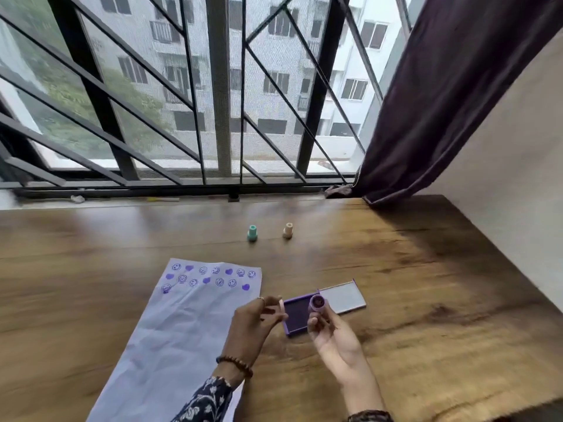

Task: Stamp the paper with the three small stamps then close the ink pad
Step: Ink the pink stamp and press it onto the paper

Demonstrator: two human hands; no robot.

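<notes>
A long white paper (179,330) lies on the wooden table, its far end covered with several purple smiley and heart prints. The purple ink pad (297,316) sits open beside the paper, its lid (342,298) folded out to the right. My right hand (332,333) holds a small purple stamp (317,304) above the pad, inked face turned up toward me. My left hand (253,322) hovers at the pad's left edge with fingers loosely curled and nothing in it. A teal stamp (252,233) and a cream stamp (288,230) stand upright farther back.
The wooden table (426,300) runs to a barred window along its far edge. A dark curtain (441,102) hangs at the right, touching the table's back corner. A pale wall borders the right side.
</notes>
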